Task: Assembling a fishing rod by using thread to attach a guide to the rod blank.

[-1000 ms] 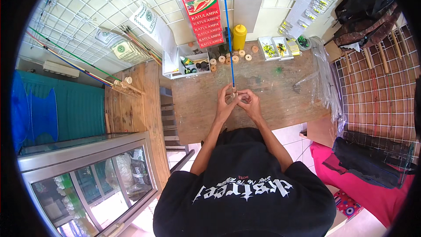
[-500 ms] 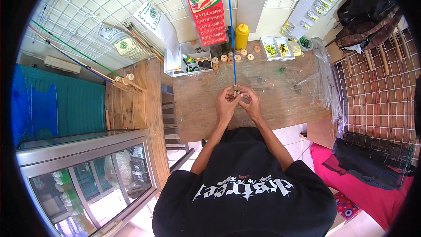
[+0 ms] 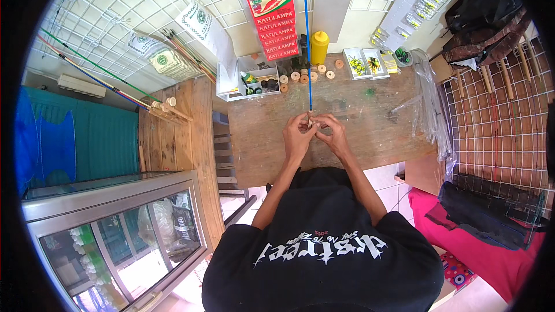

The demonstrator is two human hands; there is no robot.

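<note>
A thin blue fishing rod point(image 3: 309, 88) stretches away from me over the wooden table, its wooden handle end between my hands. My left hand point(image 3: 296, 140) pinches this end from the left with thumb and fingers. From the right, my right hand point(image 3: 333, 137) has its fingers curled against the same spot. A small pale wooden piece shows between the fingertips; they hide most of it, so its exact shape is unclear. Beyond the hands, several small wooden spools point(image 3: 304, 79) lie along the back of the table point(image 3: 266, 138).
A yellow squeeze bottle point(image 3: 319, 48) stands by the wall behind the spools. White trays of small tackle point(image 3: 370, 64) sit at the back right, a compartment box point(image 3: 250, 87) at the back left. Clear plastic sleeves point(image 3: 436, 107) hang over the right edge. A glass-fronted cabinet point(image 3: 118, 196) stands at left.
The rod's far part has swung slightly to the right. The fingers of my right hand have shifted a little around the handle end; both hands stay in nearly the same place.
</note>
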